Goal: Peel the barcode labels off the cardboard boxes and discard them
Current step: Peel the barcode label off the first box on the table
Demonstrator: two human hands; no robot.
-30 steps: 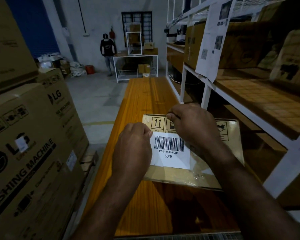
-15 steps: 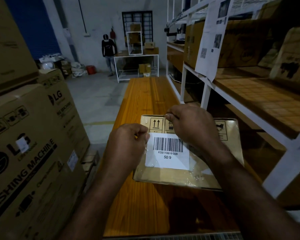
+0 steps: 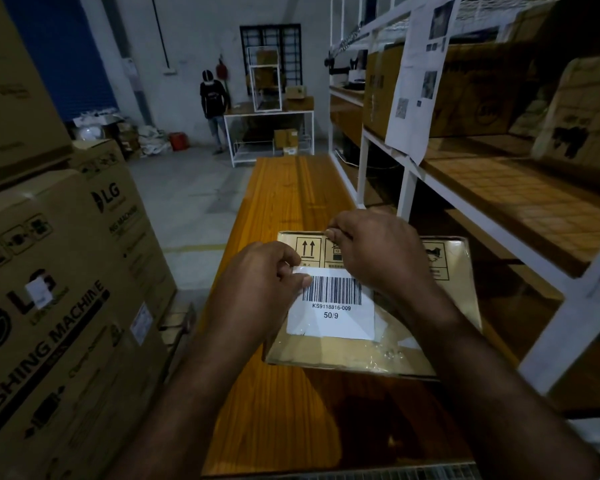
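Note:
A flat cardboard box (image 3: 447, 306) wrapped in clear film lies on the long wooden table (image 3: 291, 192). A white barcode label (image 3: 331, 315) reading KS9118816-009 and 50/9 is stuck on its top face. My left hand (image 3: 257, 289) pinches the label's upper left corner, which is lifted a little off the box. My right hand (image 3: 374, 251) rests on the box's far edge, fingers curled over it, and covers the label's upper right part.
Large LG washing machine cartons (image 3: 59, 306) are stacked close on the left. A white metal rack (image 3: 409, 188) with boxes and a hanging paper sheet (image 3: 420, 74) stands on the right. A person (image 3: 213, 105) stands by a far table (image 3: 269, 114).
My left hand has shifted left along the label's top edge and has begun lifting its upper left corner. The right hand stays on the box's far edge.

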